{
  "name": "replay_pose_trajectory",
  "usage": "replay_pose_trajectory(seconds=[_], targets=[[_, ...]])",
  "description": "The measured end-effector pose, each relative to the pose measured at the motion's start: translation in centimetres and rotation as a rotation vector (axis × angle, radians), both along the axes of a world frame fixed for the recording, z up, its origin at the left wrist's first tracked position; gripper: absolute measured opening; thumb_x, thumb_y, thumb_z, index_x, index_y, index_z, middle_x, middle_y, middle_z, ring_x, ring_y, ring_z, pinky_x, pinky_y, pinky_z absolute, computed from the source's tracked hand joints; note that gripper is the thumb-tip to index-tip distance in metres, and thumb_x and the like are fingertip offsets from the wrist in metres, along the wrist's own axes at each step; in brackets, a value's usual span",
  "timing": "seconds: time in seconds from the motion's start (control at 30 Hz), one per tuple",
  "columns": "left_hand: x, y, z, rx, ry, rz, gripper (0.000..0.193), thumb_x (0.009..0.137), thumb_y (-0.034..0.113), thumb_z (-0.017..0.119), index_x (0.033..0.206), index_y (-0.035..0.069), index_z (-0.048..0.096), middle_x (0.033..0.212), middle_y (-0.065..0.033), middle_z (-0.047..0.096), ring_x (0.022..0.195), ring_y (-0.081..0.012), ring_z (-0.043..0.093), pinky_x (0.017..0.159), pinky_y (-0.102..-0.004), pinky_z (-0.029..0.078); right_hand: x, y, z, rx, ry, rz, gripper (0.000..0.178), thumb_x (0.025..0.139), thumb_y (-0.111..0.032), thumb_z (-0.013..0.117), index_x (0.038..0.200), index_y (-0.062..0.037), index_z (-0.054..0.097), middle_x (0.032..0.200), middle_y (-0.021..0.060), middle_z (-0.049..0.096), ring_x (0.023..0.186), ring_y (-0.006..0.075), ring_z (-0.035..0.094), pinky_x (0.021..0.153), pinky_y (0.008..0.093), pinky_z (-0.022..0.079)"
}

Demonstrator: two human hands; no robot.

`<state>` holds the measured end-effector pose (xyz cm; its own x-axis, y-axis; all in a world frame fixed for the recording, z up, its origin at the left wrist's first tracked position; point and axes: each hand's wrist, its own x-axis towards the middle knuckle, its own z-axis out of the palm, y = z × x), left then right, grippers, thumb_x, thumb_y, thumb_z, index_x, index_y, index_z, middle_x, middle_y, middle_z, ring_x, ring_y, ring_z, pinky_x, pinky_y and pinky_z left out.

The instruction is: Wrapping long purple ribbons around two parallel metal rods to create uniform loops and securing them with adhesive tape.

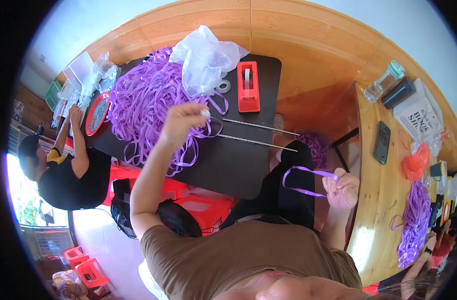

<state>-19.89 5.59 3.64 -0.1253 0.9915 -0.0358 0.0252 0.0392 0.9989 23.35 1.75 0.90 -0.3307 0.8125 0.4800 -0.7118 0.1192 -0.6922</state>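
My left hand [181,122] is raised over the dark table, its fingers pinched around a small white thing [205,114] too small to name. Behind and beside it spreads a big heap of purple ribbon loops [143,95], partly under a crumpled clear plastic bag [201,60]. Away to the right, my right hand [342,189] is closed on a purple ribbon [308,172], which hangs out to the left in a loop over my lap. Two thin metal rods [258,141] jut past the table's right edge.
A red tape dispenser [248,90] and a tape roll [223,86] sit on the dark table [223,170]. At left, a co-worker [71,172] reaches near a red tray [97,114]. A wooden counter [376,215] holds a phone [382,142], a bottle [384,82] and a ribbon bundle [416,225].
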Motion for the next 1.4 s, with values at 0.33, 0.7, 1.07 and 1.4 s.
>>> replay_pose_trajectory(seconds=[0.33,0.7,1.07,1.4], targets=[[-15.8,9.6,9.7,0.579,1.37,0.941,0.045,0.078,0.021,0.069,0.116,-0.001,0.059,0.074,-0.0102,0.064,0.069,-0.0185,0.059,0.065,-0.0329,0.049,-1.2,-1.1,0.6,-0.089,0.012,0.006,0.02,0.082,-0.012,0.064,0.084,0.0076,0.064,0.079,0.0169,0.058,0.053,0.018,0.051,0.049,0.0261,0.039],[18.5,-6.3,1.7,0.343,0.1,-0.872,0.062,0.088,0.014,0.063,0.14,-0.001,0.033,0.13,-0.0163,0.05,0.124,-0.0226,0.043,0.105,-0.0361,0.032,-2.7,-1.1,4.6,0.172,-0.638,0.146,0.013,0.076,0.006,0.064,0.088,0.0024,0.068,0.076,0.0076,0.062,0.055,0.0092,0.053,0.045,0.0208,0.037],[18.3,-4.8,0.0,-0.31,-0.38,-0.881,0.019,0.091,0.012,0.06,0.101,-0.003,0.065,0.067,-0.0032,0.061,0.062,-0.0089,0.058,0.061,-0.0229,0.047,5.8,1.6,-0.4,-0.299,0.28,-0.068,0.018,0.091,-0.001,0.05,0.106,0.0032,0.06,0.092,0.0106,0.059,0.048,0.0045,0.038,0.048,0.0195,0.033],[17.7,-5.0,-1.9,-0.316,-0.673,-0.669,0.029,0.095,0.022,0.054,0.104,-0.005,0.062,0.078,-0.0096,0.063,0.072,-0.0183,0.061,0.071,-0.0301,0.05,7.5,2.9,-7.4,-0.476,0.277,-0.18,0.019,0.088,-0.002,0.054,0.106,0.001,0.062,0.094,0.009,0.061,0.055,0.0098,0.048,0.055,0.0225,0.041]])
